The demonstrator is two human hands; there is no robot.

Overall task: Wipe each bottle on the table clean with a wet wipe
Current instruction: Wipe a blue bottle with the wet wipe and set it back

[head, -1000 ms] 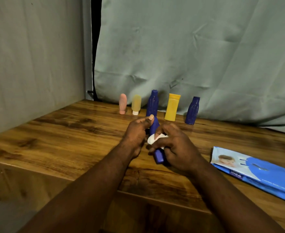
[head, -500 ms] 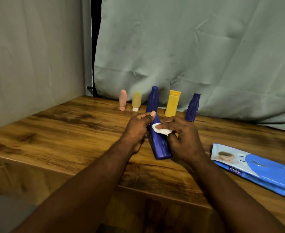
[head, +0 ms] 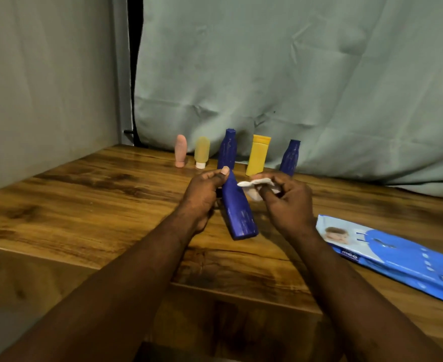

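My left hand grips the neck of a dark blue bottle, tilted with its base toward me above the table. Just right of the bottle's upper part, my right hand pinches a crumpled white wet wipe; whether the wipe touches the bottle I cannot tell. Along the back stand a pink bottle, a pale yellow tube, a blue bottle, a yellow bottle and another blue bottle.
A blue pack of wet wipes lies flat at the right on the wooden table. A grey-green cloth hangs behind the bottles, and a wall closes off the left side.
My right hand has slid the wipe up from the bottle's lower body to beside its upper part. The bottle's base now shows, uncovered. My left hand keeps its hold on the neck.
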